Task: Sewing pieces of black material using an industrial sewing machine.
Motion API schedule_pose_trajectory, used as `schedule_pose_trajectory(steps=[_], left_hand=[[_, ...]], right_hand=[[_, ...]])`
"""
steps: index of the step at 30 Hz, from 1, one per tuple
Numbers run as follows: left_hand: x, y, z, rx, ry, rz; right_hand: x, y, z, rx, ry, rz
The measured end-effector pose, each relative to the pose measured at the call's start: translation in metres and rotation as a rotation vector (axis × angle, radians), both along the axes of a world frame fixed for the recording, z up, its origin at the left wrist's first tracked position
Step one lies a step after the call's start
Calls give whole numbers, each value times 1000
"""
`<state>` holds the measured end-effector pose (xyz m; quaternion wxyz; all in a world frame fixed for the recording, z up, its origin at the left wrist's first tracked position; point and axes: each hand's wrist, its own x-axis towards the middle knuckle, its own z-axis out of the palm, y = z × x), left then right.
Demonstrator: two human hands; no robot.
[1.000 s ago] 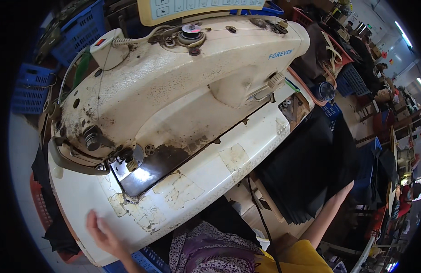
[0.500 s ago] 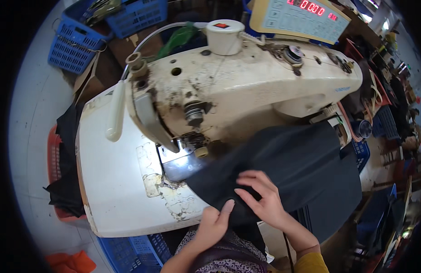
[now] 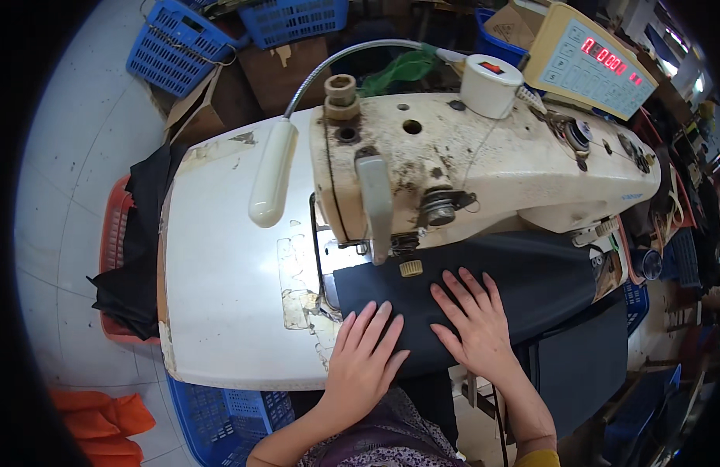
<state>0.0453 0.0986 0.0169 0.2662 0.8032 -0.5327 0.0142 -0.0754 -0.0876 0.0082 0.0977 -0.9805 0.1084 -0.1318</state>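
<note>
A piece of black fabric (image 3: 523, 268) lies across the bed of an old cream sewing machine (image 3: 492, 171), its left edge beside the lit metal needle plate. My left hand (image 3: 365, 352) rests flat on the fabric's near left corner, fingers stretched toward the needle area. To its right, my right hand (image 3: 475, 323) lies spread on the same fabric, fingers pointing away from me. Neither hand grips anything. Just beyond my fingertips is the presser area, partly hidden by the machine head and a small brass-coloured knob (image 3: 410, 268).
A white lamp (image 3: 272, 179) on a bent metal neck hangs over the white table (image 3: 220, 311). A control panel (image 3: 593, 62) with red digits stands at the back right. More black fabric hangs over a red basket (image 3: 114, 311) on the left; a blue basket (image 3: 227, 420) sits below.
My hands have gone from pinching and handling the fabric's near edge to lying flat on it. The fabric now lies smoother, near the needle plate. The view has shifted.
</note>
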Motion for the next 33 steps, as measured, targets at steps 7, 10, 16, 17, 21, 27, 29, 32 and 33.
schedule_pose_trajectory(steps=[7,10,16,17,21,27,29,32,33], left_hand=[[3,-1,-3,82,46,-43],[12,3,1,81,42,-59],[81,-18,2,-1,82,120],[90,-20,2,-1,82,122],[110,-21,-2,-13,155,-50],[109,-6,-10,-141,5,-181],[109,-4,-9,-135,-40,-207],[108,-4,-7,-98,-157,-225],[107,-3,-6,-99,-157,-224]], right_hand=[[57,-3,2,198,-89,82],[81,1,-9,209,-149,94],[91,-2,-25,209,-313,79],[91,-2,-24,209,-313,81],[92,-5,-24,234,-296,110],[88,-8,-25,245,-311,165],[87,-8,-25,230,-309,182],[87,-6,-25,268,-317,191],[86,-7,-25,268,-317,193]])
